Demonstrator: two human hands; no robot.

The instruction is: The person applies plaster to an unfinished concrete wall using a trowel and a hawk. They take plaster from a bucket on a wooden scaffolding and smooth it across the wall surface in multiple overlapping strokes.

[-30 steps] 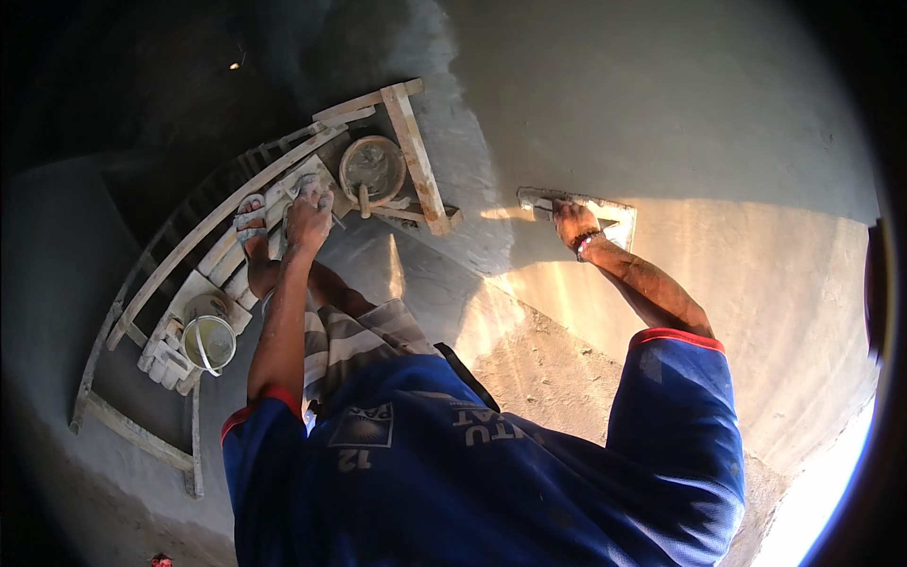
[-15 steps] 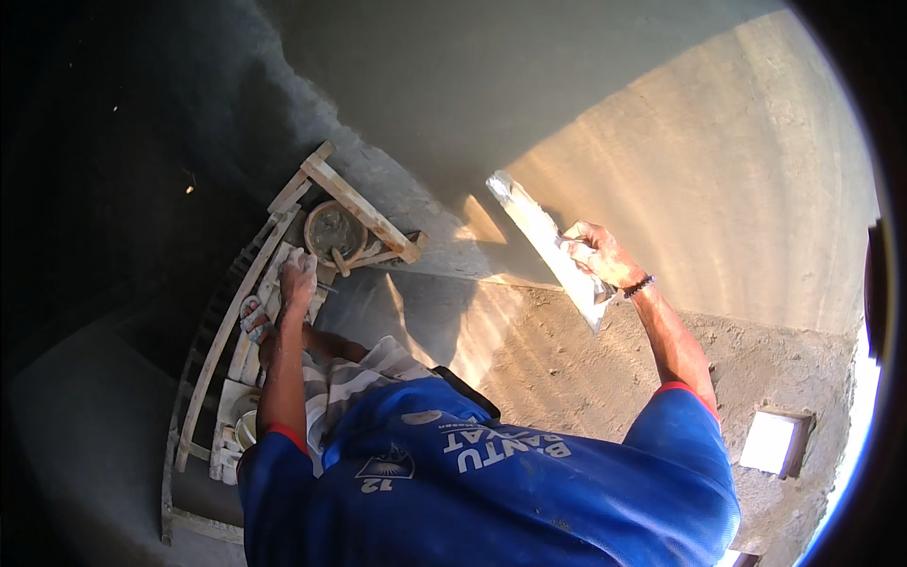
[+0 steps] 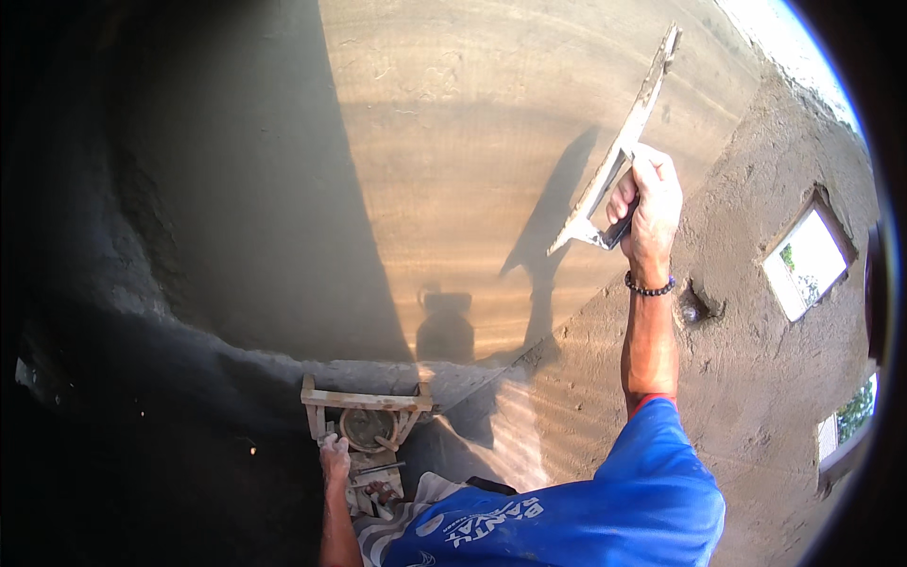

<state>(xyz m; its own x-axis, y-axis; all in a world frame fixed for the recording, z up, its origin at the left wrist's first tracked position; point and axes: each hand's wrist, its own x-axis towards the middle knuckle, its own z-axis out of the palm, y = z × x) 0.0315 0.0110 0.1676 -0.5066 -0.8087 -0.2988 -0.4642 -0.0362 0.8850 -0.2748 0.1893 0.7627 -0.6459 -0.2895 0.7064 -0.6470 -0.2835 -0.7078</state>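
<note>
My right hand [image 3: 652, 203] is raised at the wall, its fingers wrapped round the dark handle of a long plastering trowel [image 3: 619, 151]. The pale, mortar-smeared blade is seen almost edge-on, slanting up to the right. Its shadow lies on the plaster to the left, so the blade looks apart from the wall. Low down, my left hand [image 3: 334, 456] has curled, dusty fingers. Whether anything is in them is hidden. Just right of it stands a round bucket [image 3: 368, 427] of grey mortar. A thin bar-like tool [image 3: 378, 469] lies below the bucket.
Smooth damp plaster [image 3: 453, 170] covers the wall ahead, part sunlit, part shaded. On the right a rough wall [image 3: 727, 397] has a square window opening [image 3: 808, 260] and a second one lower. A wooden scaffold frame [image 3: 364, 401] stands round the bucket, near my feet.
My right hand has carried the trowel higher up, turning the blade from leaning left to leaning right. The view has swung, showing more sunlit wall. My left hand stays near the bucket.
</note>
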